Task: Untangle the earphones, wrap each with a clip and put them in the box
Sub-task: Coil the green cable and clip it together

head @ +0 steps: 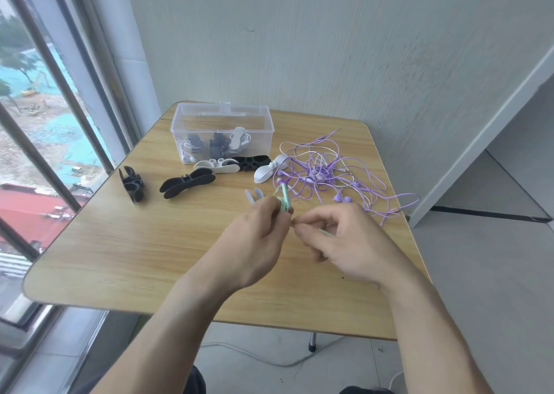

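My left hand (254, 237) grips a pale clip (254, 196) wound with green earphone cord (284, 203), held above the middle of the table. Close beside it, my right hand (338, 240) pinches the loose green end of that cord (325, 232). A tangle of purple earphones (326, 172) lies on the right of the wooden table (120, 243). The clear plastic box (221, 133) stands open at the back and holds several wrapped earphones.
Spare clips lie in front of the box: two black (132, 184) (187, 184), a white one (215, 166), another black (253, 161) and a white one (266, 170) by the tangle. A window is at left, a wall behind.
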`<state>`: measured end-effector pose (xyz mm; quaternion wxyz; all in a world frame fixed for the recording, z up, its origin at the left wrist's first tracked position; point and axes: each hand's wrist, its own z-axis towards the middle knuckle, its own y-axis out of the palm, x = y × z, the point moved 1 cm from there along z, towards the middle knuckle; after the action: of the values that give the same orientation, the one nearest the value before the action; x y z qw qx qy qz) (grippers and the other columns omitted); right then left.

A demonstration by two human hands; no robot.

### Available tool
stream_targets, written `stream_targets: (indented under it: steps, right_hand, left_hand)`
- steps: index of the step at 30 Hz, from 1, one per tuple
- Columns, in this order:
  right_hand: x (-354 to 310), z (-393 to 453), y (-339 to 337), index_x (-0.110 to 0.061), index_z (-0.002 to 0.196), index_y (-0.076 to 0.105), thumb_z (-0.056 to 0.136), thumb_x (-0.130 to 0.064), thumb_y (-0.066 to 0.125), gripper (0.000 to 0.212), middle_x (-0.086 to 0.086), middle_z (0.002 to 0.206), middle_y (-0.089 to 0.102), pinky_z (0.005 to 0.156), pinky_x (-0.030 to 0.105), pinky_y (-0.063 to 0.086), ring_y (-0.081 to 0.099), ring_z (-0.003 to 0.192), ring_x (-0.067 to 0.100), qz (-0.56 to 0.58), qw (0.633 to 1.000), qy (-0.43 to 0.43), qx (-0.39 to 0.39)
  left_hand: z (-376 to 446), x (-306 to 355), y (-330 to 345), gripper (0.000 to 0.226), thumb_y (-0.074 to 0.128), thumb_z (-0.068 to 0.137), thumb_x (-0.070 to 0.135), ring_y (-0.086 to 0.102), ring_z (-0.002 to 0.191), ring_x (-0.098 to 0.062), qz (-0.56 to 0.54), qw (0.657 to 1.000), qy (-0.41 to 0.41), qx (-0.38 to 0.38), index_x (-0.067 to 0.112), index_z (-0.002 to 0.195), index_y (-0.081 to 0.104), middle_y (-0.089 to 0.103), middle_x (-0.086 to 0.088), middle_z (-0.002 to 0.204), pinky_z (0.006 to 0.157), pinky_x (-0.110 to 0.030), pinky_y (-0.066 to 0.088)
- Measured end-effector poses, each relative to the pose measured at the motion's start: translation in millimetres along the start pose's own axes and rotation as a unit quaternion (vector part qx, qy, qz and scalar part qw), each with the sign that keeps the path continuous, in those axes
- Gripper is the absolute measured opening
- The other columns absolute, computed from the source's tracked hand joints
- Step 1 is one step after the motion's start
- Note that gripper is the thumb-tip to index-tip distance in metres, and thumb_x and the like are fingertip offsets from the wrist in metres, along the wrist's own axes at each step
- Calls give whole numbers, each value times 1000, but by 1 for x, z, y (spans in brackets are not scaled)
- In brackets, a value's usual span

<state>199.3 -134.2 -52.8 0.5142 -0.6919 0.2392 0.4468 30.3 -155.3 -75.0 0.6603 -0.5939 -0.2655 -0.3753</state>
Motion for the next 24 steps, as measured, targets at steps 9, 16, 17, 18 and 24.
stream_targets:
  steps: [9, 16, 17, 18, 24]
  right_hand:
    - [7, 0, -18, -9, 82, 68, 81, -14, 81, 14, 2, 67, 64, 58, 28, 50, 57, 50, 18, 116, 990, -21, 83]
    - [1, 2, -8, -15, 91, 71, 88, -31, 72, 16, 11, 83, 67, 61, 34, 49, 56, 69, 22, 178, 980, -87, 22]
    - [0, 3, -6, -15, 92, 72, 91, -33, 68, 18, 17, 86, 67, 62, 36, 49, 56, 69, 23, 184, 979, -83, 18]
    - [0, 3, -4, -13, 94, 72, 95, -32, 65, 21, 19, 87, 67, 62, 35, 50, 58, 69, 21, 200, 977, -78, 12]
    - [-7, 2, 8, -1, 107, 70, 105, -22, 48, 31, 25, 94, 68, 65, 37, 56, 62, 81, 23, 237, 967, -88, 11]
  left_hand:
    - [-3, 15, 2, 35, 47, 93, 27, 35, 54, -15, -182, 966, -83, -164, 14, 61, 42, 42, 5, 55, 55, -24, 30]
    - [-1, 17, 0, 34, 51, 85, 34, 14, 55, -19, -386, 911, -110, -96, 10, 72, 30, 20, 4, 57, 50, -30, 11]
    - [-1, 16, -1, 30, 51, 83, 35, 15, 53, -17, -398, 906, -117, -83, 9, 76, 37, 22, 6, 54, 49, -30, 11]
    - [0, 16, -2, 29, 51, 83, 36, 15, 52, -17, -413, 899, -123, -75, 9, 83, 43, 24, 6, 52, 51, -32, 10]
    - [3, 19, -5, 56, 38, 103, 40, 30, 55, -17, -437, 893, -106, -27, 19, 52, 50, 38, -3, 57, 60, -37, 15]
